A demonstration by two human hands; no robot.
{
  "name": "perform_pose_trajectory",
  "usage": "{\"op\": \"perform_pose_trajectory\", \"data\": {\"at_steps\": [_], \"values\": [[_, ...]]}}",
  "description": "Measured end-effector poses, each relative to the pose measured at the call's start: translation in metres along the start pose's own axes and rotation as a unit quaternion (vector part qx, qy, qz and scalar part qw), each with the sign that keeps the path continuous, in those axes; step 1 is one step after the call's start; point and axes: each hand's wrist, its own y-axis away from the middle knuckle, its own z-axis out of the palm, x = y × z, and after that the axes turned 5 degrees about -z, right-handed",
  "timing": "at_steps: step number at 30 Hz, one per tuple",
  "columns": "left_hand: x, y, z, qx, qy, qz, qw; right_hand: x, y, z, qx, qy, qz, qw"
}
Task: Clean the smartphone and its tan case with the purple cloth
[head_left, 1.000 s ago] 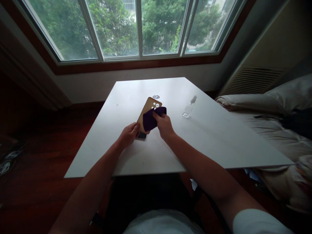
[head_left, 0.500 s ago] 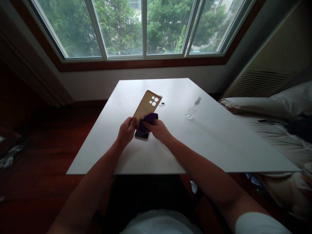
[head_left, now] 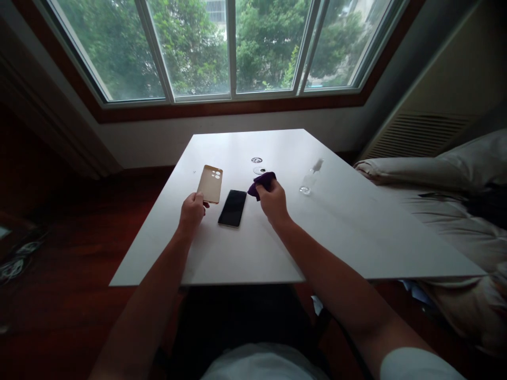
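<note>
The thin, tan, rectangular phone case with round camera cut-outs (head_left: 210,187) is held by the left hand (head_left: 192,212) over the left part of the smooth, white tabletop (head_left: 336,243), nearer the surface's left edge than its right; whether the surface is touched by it cannot be told. It is clamped at its near end, toward its left corner, between the thumb and the fingers. It can be judged light and somewhat flexible, likely to be bent if squeezed across the middle, so it is best taken by the rim, with the weaker strip around the cut-outs left unpinched. The crumpled, dark purple fabric cloth (head_left: 266,180) is pinched between the thumb and fingers of the right hand (head_left: 274,200); it is presumably soft and limp, and can be gripped anywhere in its folds. Between the hands, the flat, black, glass-fronted phone (head_left: 233,208) is laid on the surface, roughly midway between its far and near edges, touched by neither hand. It is probably stiff, heavier than the case, slick and breakable, so it is best lifted by its long sides. Toward the right edge is placed a clear, slender spray bottle (head_left: 310,178), best grasped round its body; nearer the far edge is set a small, round, patterned disc (head_left: 256,160).
</note>
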Motion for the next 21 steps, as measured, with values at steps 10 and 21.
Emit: {"op": "perform_pose_trajectory", "data": {"at_steps": [10,21], "values": [[0.015,0.037,0.056,-0.248,0.074,-0.017,0.966,-0.003,-0.005,0.002,0.059,-0.081,0.089,0.991],[-0.001,-0.008,0.002,-0.052,-0.099,-0.026,0.993,0.009,-0.005,0.003,0.079,-0.038,0.091,0.992]]}}
